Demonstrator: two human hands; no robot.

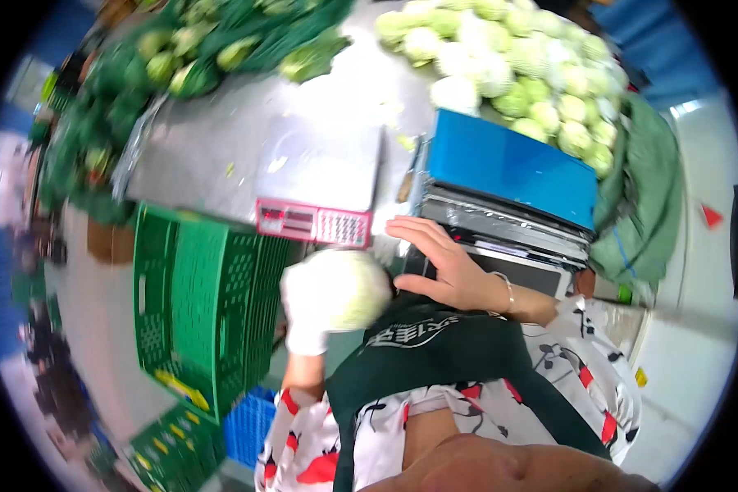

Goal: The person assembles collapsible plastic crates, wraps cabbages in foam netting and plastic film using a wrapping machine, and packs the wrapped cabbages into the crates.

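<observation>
Nearest me, the dark green apron [476,348] carries white lettering across the chest, too blurred to read surely; the white-gloved left hand [305,302] grasps a pale cabbage [354,291], just on the near side of the scale [324,168]; the bare right hand [455,275] is loose, fingers spread, gripping nothing, beside the blue-topped machine [508,168], though whether it touches anything there I can't tell; I'd judge the step in hand to be handling one head by the scale, and the next move calls for a secure, cupped hold; the scale's red digits and key labels are illegible from here; beyond lies a heap of cabbages [541,78], with green netting [258,33] across from it.
</observation>
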